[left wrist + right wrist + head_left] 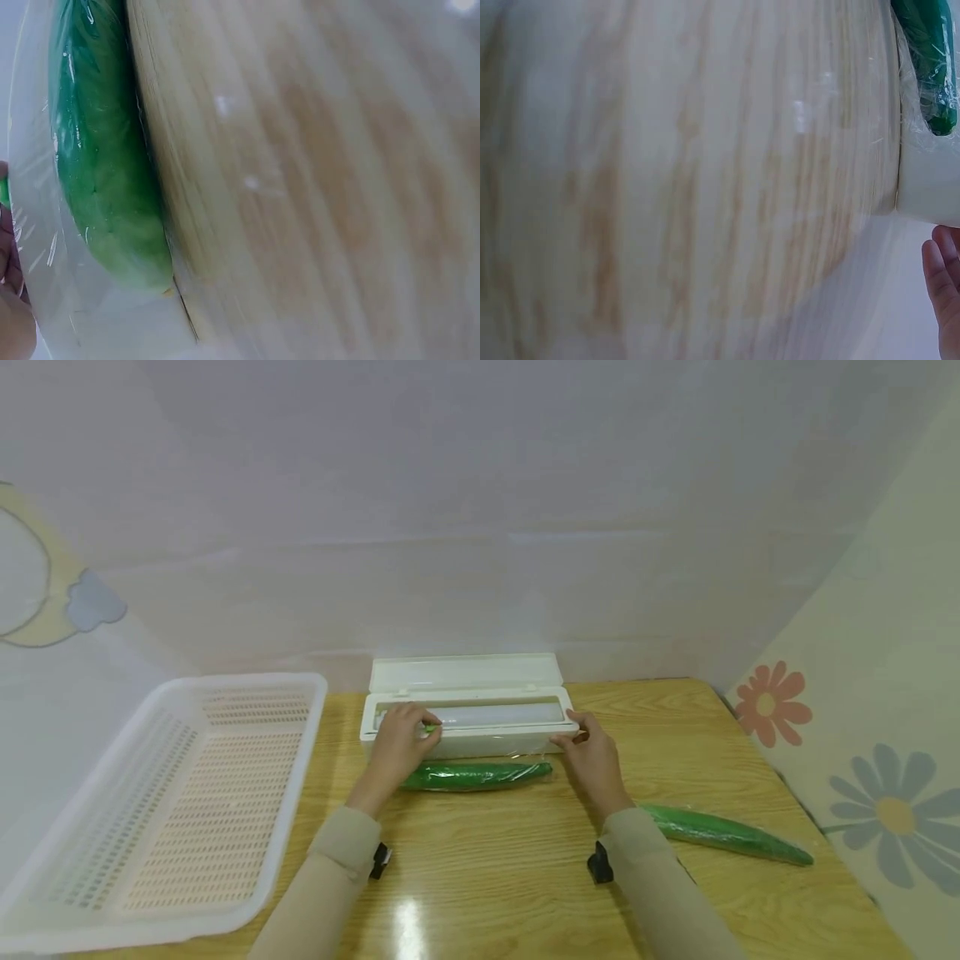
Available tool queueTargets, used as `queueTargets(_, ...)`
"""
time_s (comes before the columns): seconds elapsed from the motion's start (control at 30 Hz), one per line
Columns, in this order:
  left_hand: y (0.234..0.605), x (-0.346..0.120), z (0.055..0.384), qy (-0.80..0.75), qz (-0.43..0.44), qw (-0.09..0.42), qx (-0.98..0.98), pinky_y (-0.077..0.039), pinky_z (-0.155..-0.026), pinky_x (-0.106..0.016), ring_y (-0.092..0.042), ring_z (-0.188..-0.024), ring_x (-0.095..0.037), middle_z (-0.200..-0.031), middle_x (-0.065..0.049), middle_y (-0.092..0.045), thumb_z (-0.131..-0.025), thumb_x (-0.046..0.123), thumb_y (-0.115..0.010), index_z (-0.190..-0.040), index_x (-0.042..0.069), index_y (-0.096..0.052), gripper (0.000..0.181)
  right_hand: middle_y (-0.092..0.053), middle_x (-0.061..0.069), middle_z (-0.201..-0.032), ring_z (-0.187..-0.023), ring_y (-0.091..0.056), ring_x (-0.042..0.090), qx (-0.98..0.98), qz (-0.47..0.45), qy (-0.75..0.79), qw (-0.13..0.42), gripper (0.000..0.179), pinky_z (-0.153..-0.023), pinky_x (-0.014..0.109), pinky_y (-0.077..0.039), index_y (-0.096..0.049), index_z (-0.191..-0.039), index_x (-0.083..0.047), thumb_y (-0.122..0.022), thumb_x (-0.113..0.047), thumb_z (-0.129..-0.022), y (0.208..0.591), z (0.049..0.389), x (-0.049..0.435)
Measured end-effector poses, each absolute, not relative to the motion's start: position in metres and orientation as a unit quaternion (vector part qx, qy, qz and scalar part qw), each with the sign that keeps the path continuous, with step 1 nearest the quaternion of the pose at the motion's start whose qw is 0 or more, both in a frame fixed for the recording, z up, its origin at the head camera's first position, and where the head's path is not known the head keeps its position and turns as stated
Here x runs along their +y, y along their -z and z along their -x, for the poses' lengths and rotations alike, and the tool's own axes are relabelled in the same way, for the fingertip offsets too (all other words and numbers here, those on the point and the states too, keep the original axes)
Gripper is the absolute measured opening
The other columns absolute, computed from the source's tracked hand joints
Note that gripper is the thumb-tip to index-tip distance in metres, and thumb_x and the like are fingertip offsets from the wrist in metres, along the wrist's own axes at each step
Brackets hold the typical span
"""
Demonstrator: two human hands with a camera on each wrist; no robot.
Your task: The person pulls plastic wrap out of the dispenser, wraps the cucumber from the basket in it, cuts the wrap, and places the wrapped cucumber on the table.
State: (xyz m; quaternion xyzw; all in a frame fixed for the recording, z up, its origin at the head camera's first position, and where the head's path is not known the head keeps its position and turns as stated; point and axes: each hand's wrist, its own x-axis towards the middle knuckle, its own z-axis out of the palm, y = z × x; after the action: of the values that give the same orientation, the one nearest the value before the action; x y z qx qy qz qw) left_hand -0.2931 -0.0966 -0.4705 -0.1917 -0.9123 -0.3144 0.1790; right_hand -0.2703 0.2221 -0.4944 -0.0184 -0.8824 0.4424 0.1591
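Note:
A white cling film dispenser box (480,745) stands at the back of the table, its lid (465,672) raised and a film roll (517,713) inside. At its left front edge, my left hand (397,745) pinches a small green slider (430,727). My right hand (594,764) grips the box's right end, thumb at the front and fingers at the corner. Right against the box's front lies a cucumber (476,776) under clear film; its left end is hidden by the left hand in the head view but shows in the left wrist view (112,172).
Beyond my right forearm lies another cucumber (738,838), shiny as if wrapped, partly covered by the sleeve. A large white plastic basket (283,810) occupies the left side. Behind the wooden table (495,877), a pale cloth wall (465,602) rises close to the box.

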Motion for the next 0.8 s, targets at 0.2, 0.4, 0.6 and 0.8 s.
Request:
queueTargets(0.2,0.468,-0.101,0.287,0.322,0.15,0.183,-0.917,-0.039,-0.105,-0.047,-0.055,-0.112,-0.029,-0.104,-0.005,-0.07,-0.087,0.015,-0.076,-0.094,0.011,-0.074,0.009,-0.066,0.014,-0.113,-0.088,-0.063,0.026,-0.883,0.014,-0.44,0.163,0.052,-0.07,0.035,-0.055,-0.056,-0.134,-0.009,-0.077,-0.021,-0.088,0.495,0.27,0.223)
queueTargets(0.4,0.472,-0.108,0.282,0.32,0.126,0.207,-0.916,-0.046,-0.096,-0.046,-0.057,-0.104,-0.029,-0.105,-0.006,-0.07,-0.085,0.016,-0.077,-0.093,0.01,-0.075,0.01,-0.065,0.016,-0.117,-0.089,-0.063,0.027,-0.884,0.009,-0.437,0.163,0.052,-0.071,0.036,-0.055,-0.056,-0.134,-0.008,-0.076,-0.021,-0.088,0.497,0.271,0.223)
queueTargets(0.6,0.475,-0.118,0.28,0.319,0.105,0.237,-0.912,-0.049,-0.085,-0.044,-0.058,-0.094,-0.03,-0.1,-0.007,-0.071,-0.083,0.014,-0.077,-0.092,0.009,-0.076,0.01,-0.064,0.016,-0.118,-0.088,-0.064,0.027,-0.883,0.006,-0.439,0.167,0.052,-0.07,0.035,-0.055,-0.056,-0.134,-0.009,-0.076,-0.022,-0.088,0.498,0.272,0.224)
queueTargets(0.8,0.473,-0.127,0.274,0.34,0.05,0.233,-0.91,-0.049,-0.09,-0.047,-0.058,-0.101,-0.033,-0.103,-0.011,-0.069,-0.083,0.014,-0.074,-0.094,0.009,-0.076,0.013,-0.066,0.018,-0.113,-0.088,-0.064,0.028,-0.883,0.007,-0.437,0.168,0.052,-0.069,0.033,-0.055,-0.056,-0.133,-0.008,-0.077,-0.021,-0.087,0.497,0.272,0.225)
